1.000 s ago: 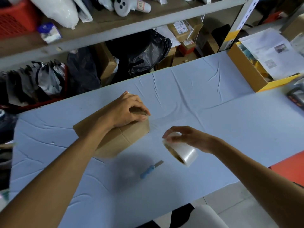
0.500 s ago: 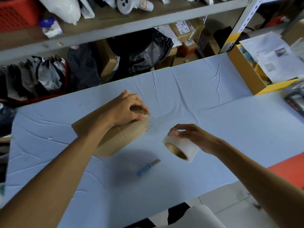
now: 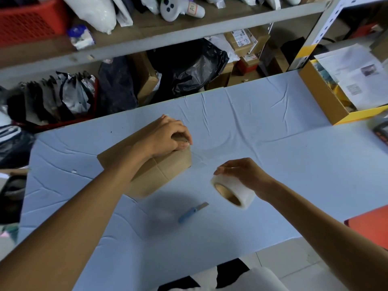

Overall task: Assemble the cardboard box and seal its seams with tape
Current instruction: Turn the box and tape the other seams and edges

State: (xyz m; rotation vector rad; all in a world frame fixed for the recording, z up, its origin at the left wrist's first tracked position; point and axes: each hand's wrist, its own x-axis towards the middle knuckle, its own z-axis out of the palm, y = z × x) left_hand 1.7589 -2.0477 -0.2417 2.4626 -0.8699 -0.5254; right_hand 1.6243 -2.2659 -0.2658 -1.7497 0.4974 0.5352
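A brown cardboard box [image 3: 165, 175] is pinned under the left grip [image 3: 165, 138], and a clear tape roll [image 3: 233, 192] is held in the right grip [image 3: 246, 175]. The stretched tape [image 3: 203, 159] between them could get wrinkled if pulled crooked.

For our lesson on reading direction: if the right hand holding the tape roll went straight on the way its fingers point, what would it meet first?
Probably the cardboard box: the right hand, gripping the tape roll, points leftward at its end below the left hand. Depth is uncertain.
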